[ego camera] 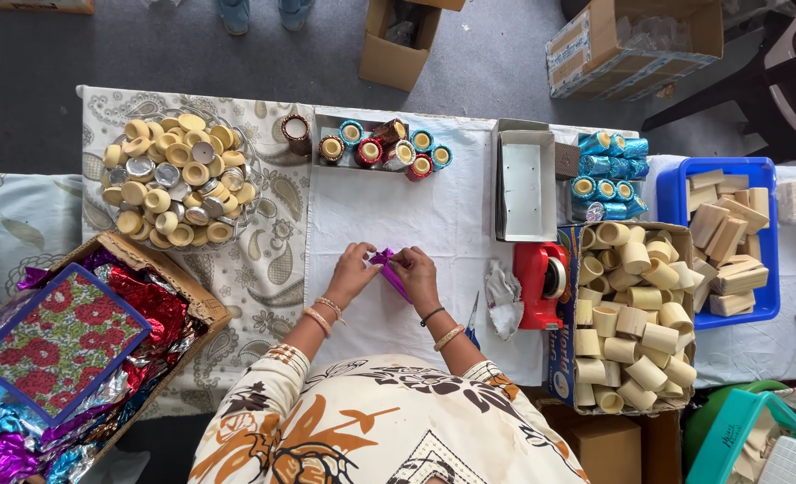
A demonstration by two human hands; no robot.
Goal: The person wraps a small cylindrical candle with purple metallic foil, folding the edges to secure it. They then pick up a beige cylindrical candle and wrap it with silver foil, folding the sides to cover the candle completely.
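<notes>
Surface [434, 224] under a white cloth runs beneath both hands. Far left of the left hand, a box of foil [160, 309] with a floral board [57, 345] lying on it. Right of the right hand, a box of tubes [635, 314], cream-coloured. Beyond that, a blue crate [685, 193] with wood blocks. Up and left of the left hand, a bowl of caps [178, 179]. Ahead of the hands, a tray [331, 121] of wrapped pieces; up and right of the right hand, an open white box [528, 184] and blue wrapped pieces [606, 175]. Just right of the right hand, a red tape dispenser [541, 282], crumpled paper next to it. Left hand [353, 273] curls closed, fingertips pinching the purple foil [387, 267]. Right hand [416, 276] curls closed on the same foil from the other side. Foil sits between the two hands, low over the cloth.
</notes>
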